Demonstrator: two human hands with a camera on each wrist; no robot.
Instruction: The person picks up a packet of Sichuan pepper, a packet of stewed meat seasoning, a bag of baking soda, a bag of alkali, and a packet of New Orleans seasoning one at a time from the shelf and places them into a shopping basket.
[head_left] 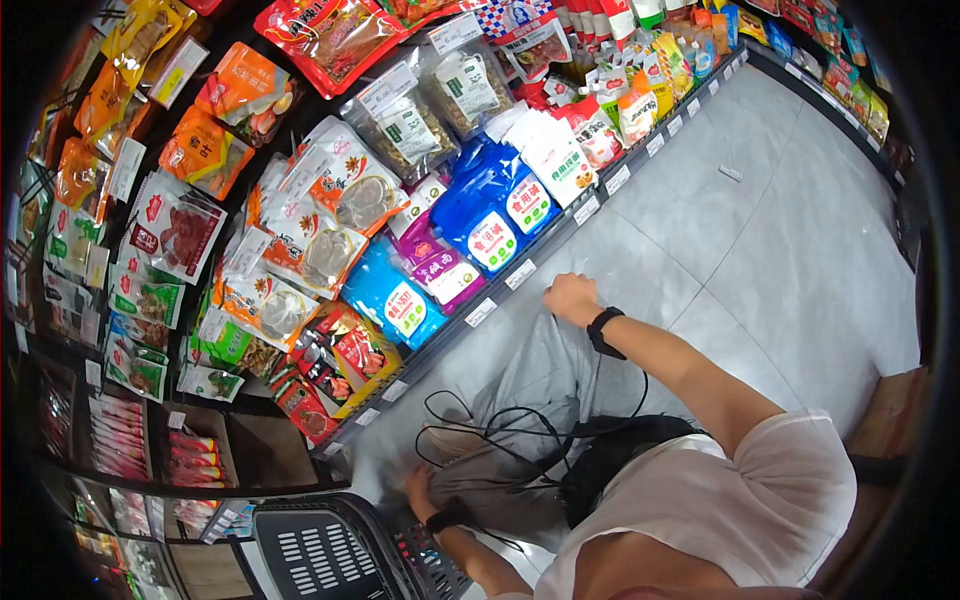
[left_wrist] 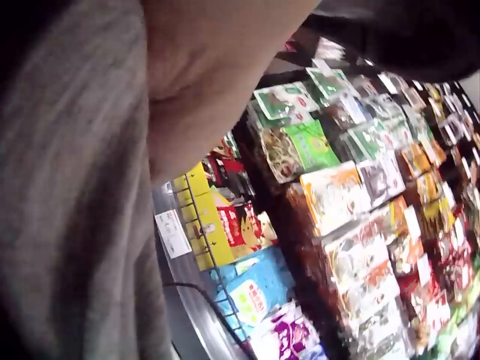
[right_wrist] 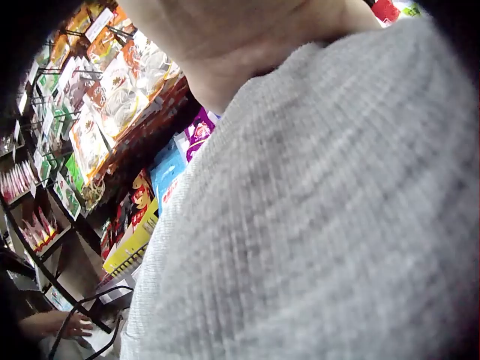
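Note:
In the head view my right hand (head_left: pixel 572 300) rests on the knee of the grey trousers (head_left: pixel 535 365), holding nothing. Up close, the right wrist view shows that hand's heel (right_wrist: pixel 255 37) against the grey cloth (right_wrist: pixel 300 202). Lower down, my left hand (head_left: pixel 420 490) hangs beside the other trouser leg, near a dark shopping basket (head_left: pixel 395 545). Its loose fingers also appear at the lower left of the right wrist view, with nothing in them. Blue packets (head_left: pixel 500 215), a purple packet (head_left: pixel 435 260) and a light-blue packet (head_left: pixel 395 300) sit on the low shelf ahead.
Price tags line the low shelf's edge (head_left: pixel 520 273). Hanging seasoning bags (head_left: pixel 330 210) fill the rack to the left. Black cables (head_left: pixel 500 430) loop over my lap. Grey floor tiles (head_left: pixel 720 270) stretch right, with a small label (head_left: pixel 731 173) lying on them.

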